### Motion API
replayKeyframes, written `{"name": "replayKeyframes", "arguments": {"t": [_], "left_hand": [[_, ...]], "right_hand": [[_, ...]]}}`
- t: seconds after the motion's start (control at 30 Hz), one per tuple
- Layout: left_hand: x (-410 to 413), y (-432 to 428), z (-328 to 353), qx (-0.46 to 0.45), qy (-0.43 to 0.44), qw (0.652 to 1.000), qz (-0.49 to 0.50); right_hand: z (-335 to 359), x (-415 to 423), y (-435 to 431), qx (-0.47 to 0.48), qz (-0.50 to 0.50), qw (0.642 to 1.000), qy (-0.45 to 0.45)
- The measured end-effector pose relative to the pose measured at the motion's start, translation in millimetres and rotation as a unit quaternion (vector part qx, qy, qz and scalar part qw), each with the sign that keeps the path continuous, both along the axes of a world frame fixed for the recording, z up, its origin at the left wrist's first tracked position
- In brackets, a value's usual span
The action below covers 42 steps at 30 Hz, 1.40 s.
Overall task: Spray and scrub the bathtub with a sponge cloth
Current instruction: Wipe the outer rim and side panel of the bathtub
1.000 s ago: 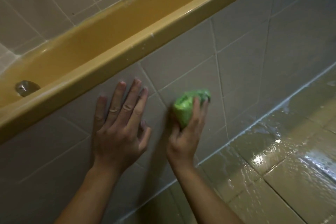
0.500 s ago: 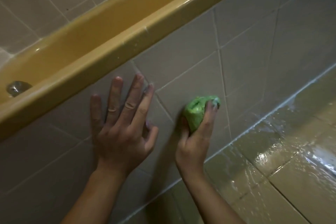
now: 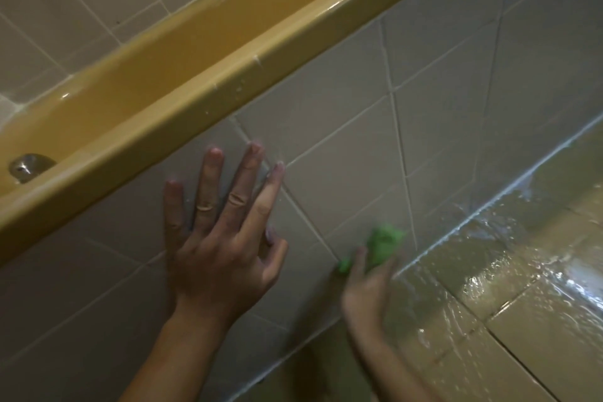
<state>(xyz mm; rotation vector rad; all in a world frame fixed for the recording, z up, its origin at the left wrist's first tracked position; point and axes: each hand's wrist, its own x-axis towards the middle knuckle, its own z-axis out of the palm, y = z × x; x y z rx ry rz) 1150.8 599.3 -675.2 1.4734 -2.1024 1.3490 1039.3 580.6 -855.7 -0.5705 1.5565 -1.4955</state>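
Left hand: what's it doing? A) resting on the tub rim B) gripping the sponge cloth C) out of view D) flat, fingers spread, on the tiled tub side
D: the left hand lies open against the tiled panel below the yellow rim; the right hand holds the green sponge cloth.

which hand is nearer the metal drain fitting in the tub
Left. The left hand lies flat on the tiled tub front, just below the rim and right of the drain fitting. The right hand, gripping the green sponge cloth, is farther right, near the floor.
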Motion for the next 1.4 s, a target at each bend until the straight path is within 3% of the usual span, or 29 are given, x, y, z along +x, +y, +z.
{"name": "replayKeyframes", "arguments": {"t": [0.07,0.13,0.2,0.3,0.37,0.43,0.5,0.6,0.67,0.73,0.83,0.9,1.07,1.17,1.27,1.4], "left_hand": [[-1,-2,0,-0.007,-0.005,1.0,-0.005],[-2,-4,0,-0.008,0.0,1.0,-0.009],[-4,-4,-1,-0.004,0.007,1.0,-0.007],[-5,-2,-2,0.011,0.006,1.0,-0.011],[-4,-1,-3,0.013,0.004,1.0,-0.012],[-6,-4,-3,0.003,0.007,1.0,-0.019],[-12,-10,-4,-0.005,0.023,0.999,-0.029],[-22,-16,-9,-0.027,0.053,0.997,-0.056],[-25,-20,-12,-0.049,0.058,0.995,-0.07],[-26,-21,-16,-0.05,0.066,0.993,-0.079],[-28,-22,-14,-0.044,0.07,0.992,-0.091],[-31,-22,-13,-0.041,0.091,0.991,-0.094],[-40,-25,-12,-0.048,0.118,0.987,-0.093],[-42,-26,-14,-0.045,0.12,0.989,-0.08],[-52,-27,-13,-0.022,0.116,0.991,-0.069],[-68,-30,-3,0.018,0.097,0.994,-0.05]], "right_hand": [[16,32,19,-0.08,0.006,0.996,0.042],[6,43,16,-0.091,-0.005,0.994,0.065],[-18,33,5,-0.024,-0.01,0.998,0.048],[-61,-2,-18,0.148,0.012,0.983,-0.109],[-64,-20,-30,0.166,-0.006,0.974,-0.158],[-31,-32,-39,0.116,-0.03,0.988,-0.1],[24,-37,-42,0.006,-0.058,0.998,0.025],[102,-42,-44,-0.154,-0.076,0.951,0.256],[124,-53,-55,-0.204,-0.099,0.912,0.342],[120,-69,-71,-0.201,-0.126,0.911,0.337],[118,-95,-92,-0.157,-0.163,0.959,0.172],[129,-101,-98,-0.14,-0.172,0.965,0.137],[180,-80,-76,-0.345,-0.074,0.873,0.337],[190,-101,-85,-0.352,-0.036,0.828,0.435],[186,-141,-110,-0.3,-0.073,0.865,0.395],[198,-198,-152,-0.263,-0.126,0.933,0.209]]}}
